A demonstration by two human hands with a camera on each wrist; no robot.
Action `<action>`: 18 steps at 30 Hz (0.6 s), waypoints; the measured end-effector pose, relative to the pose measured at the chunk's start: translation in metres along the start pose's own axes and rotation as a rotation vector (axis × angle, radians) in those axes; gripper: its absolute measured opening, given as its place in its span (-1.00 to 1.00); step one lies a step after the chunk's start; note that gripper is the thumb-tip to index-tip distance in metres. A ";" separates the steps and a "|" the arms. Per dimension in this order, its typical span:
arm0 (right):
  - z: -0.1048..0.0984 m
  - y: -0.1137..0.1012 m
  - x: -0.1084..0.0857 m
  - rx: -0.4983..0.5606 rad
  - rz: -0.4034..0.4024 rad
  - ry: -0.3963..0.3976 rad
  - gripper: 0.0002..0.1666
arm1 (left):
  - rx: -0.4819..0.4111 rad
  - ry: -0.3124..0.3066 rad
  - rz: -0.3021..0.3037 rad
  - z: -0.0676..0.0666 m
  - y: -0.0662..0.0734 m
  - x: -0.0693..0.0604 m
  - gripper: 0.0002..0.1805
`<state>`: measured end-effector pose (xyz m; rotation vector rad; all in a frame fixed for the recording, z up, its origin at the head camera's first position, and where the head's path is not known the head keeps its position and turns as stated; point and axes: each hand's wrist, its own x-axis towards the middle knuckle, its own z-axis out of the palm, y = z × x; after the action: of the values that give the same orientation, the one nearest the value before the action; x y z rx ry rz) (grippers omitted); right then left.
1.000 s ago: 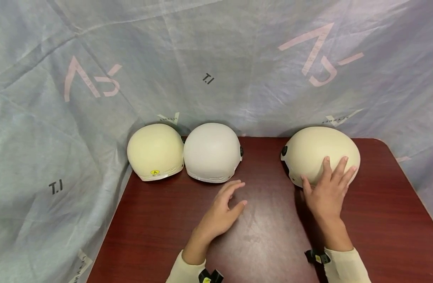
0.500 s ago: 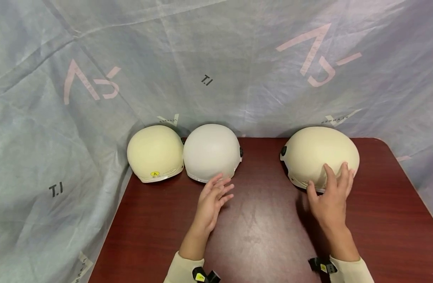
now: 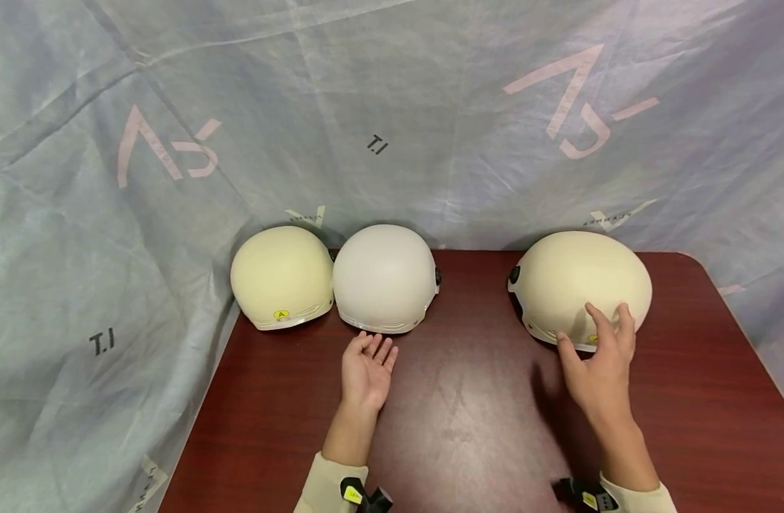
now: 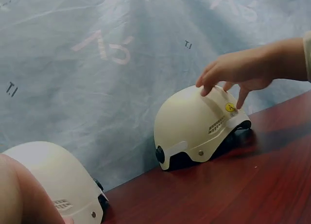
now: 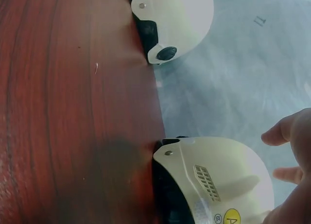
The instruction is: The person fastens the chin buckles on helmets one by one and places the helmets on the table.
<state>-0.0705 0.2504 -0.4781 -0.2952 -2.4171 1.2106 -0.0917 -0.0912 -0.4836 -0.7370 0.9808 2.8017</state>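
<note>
Head view showed the left hand (image 3: 368, 374) turned palm-up, right hand (image 3: 602, 363) eased back. Relaxed fingers left helmets (image 3: 385, 274) beyond unheld.

Lower centre of my remote head view: bare left hand (image 3: 364, 374), cream sleeve (image 3: 320, 483), black wrist unit (image 3: 364, 497) with yellow label (image 3: 352, 494) and stubby cylinder (image 3: 381, 500). Lower right: bare right hand (image 3: 598, 376), matching sleeve (image 3: 643, 500), second black unit (image 3: 567, 490), its small yellow tag (image 3: 589, 501) illegible to me.

Left helmet (image 3: 281, 274) and middle helmet (image 3: 385, 276) stand side by side on the table (image 3: 468, 406), centre left; right helmet (image 3: 577, 278), centre right; sheet (image 3: 456, 107) behind; left hand (image 3: 367, 370) before middle helmet, right hand (image 3: 599, 370) before right helmet.
</note>
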 end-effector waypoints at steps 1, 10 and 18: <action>0.000 -0.001 -0.001 -0.001 -0.001 0.005 -0.26 | -0.013 -0.003 0.000 -0.001 0.000 0.003 -0.19; 0.001 -0.005 -0.014 0.090 -0.070 0.094 -0.41 | -0.062 -0.054 -0.013 -0.005 0.006 0.025 -0.25; 0.008 -0.013 -0.030 0.192 -0.258 0.214 -0.64 | -0.129 -0.049 -0.041 -0.006 0.009 0.045 -0.43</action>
<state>-0.0477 0.2261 -0.4800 -0.0496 -2.0650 1.2148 -0.1311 -0.1053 -0.5038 -0.6905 0.7739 2.8537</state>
